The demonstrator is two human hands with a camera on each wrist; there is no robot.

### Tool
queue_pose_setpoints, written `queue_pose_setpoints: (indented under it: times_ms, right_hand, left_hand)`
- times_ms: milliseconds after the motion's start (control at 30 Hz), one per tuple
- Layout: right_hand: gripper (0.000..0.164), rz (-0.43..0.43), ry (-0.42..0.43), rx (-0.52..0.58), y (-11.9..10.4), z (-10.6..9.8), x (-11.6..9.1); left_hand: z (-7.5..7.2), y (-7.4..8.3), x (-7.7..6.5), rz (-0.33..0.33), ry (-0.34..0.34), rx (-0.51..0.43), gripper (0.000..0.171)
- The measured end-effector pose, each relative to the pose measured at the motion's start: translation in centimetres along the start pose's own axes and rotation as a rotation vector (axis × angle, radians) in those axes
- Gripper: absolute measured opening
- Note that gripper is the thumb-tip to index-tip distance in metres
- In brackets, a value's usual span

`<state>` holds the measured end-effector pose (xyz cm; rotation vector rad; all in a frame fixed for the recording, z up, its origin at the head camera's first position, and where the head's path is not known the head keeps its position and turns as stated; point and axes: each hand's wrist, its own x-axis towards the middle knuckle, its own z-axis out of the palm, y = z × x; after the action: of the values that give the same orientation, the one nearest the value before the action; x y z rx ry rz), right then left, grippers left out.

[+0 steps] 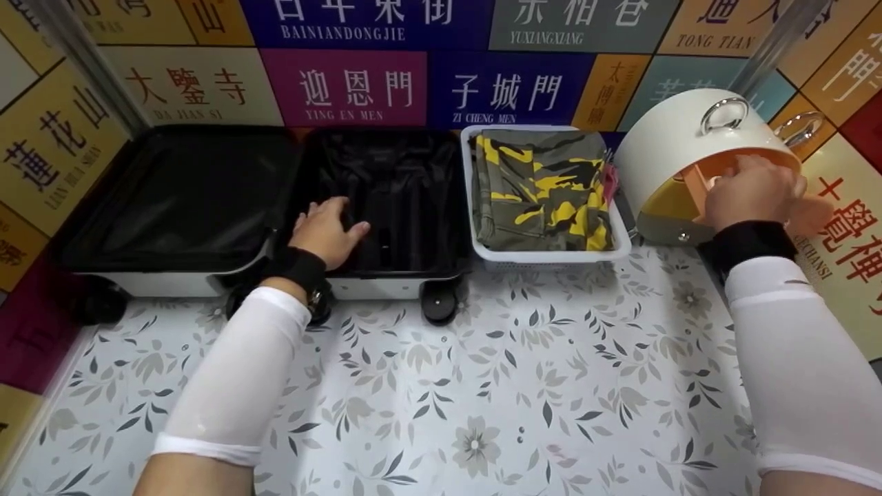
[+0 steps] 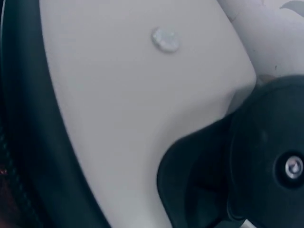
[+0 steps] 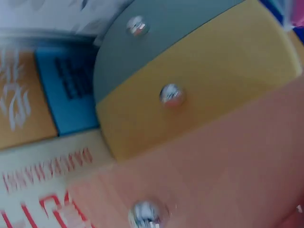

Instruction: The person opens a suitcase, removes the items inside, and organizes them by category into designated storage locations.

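In the head view my left hand point(image 1: 326, 234) hovers over the near left part of an open suitcase point(image 1: 406, 193) with a black lining. Its fingers are relaxed, the thumb stands apart, and nothing is held. My right hand point(image 1: 754, 193) is at the upper orange drawer of a white rounded storage box point(image 1: 679, 134). Its fingertips are hidden and blurred, so what they touch is unclear. The right wrist view shows the orange-pink drawer point(image 3: 213, 156) pulled out beyond a yellow drawer point(image 3: 218, 71) and a grey drawer point(image 3: 166, 28), each with a round knob.
The suitcase's other black half point(image 1: 193, 200) lies on the left. A white basket point(image 1: 551, 257) holds folded camouflage clothing point(image 1: 544, 186) between suitcase and storage box. Black wheels point(image 1: 439, 301) face the near side. A floral-patterned surface point(image 1: 475, 386) lies in front, and lettered panels point(image 1: 358, 89) stand behind.
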<state>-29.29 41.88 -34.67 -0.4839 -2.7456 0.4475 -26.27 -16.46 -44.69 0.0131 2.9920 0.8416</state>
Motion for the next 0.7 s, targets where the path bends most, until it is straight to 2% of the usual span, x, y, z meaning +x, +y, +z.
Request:
queue_pose_setpoints:
  times_ms: [67, 167, 200, 267, 333, 367, 467, 567, 700]
  right_hand:
    - [0.043, 0.085, 0.153, 0.161, 0.2, 0.3, -0.9]
    - [0.044, 0.217, 0.333, 0.297, 0.7, 0.7, -2.3]
    - [0.045, 0.266, 0.383, 0.319, 1.0, 0.8, -2.7]
    - [0.051, 0.379, 0.422, 0.362, 1.4, 0.8, -3.5]
    - [0.057, 0.505, 0.407, 0.423, 2.0, 0.6, -4.1]
    - [0.057, 0.549, 0.394, 0.491, 2.3, 0.5, -4.4]
    - [0.057, 0.652, 0.294, 0.668, 3.4, 0.6, -4.8]
    - [0.042, 0.63, 0.227, 0.786, 4.4, 1.1, -4.6]
    - [0.028, 0.577, 0.185, 0.743, 4.7, 1.5, -4.1]
  left_hand:
    - [-0.1, -0.1, -0.1, -0.002, -0.007, 0.003, 0.073]
    - [-0.1, -0.3, -0.3, -0.01, -0.016, 0.012, 0.074]
    - [-0.1, -0.4, -0.3, -0.01, -0.019, 0.014, 0.075]
    - [0.1, -0.4, -0.3, -0.009, -0.016, 0.018, 0.075]
    - [0.2, -0.5, -0.3, -0.006, -0.013, 0.022, 0.074]
    - [0.3, -0.5, -0.3, -0.004, -0.012, 0.023, 0.074]
    - [0.3, -0.5, -0.3, -0.001, -0.008, 0.026, 0.074]
    - [0.2, -0.5, -0.3, 0.002, -0.006, 0.023, 0.074]
    - [0.3, -0.6, -0.4, 0.002, -0.008, 0.02, 0.074]
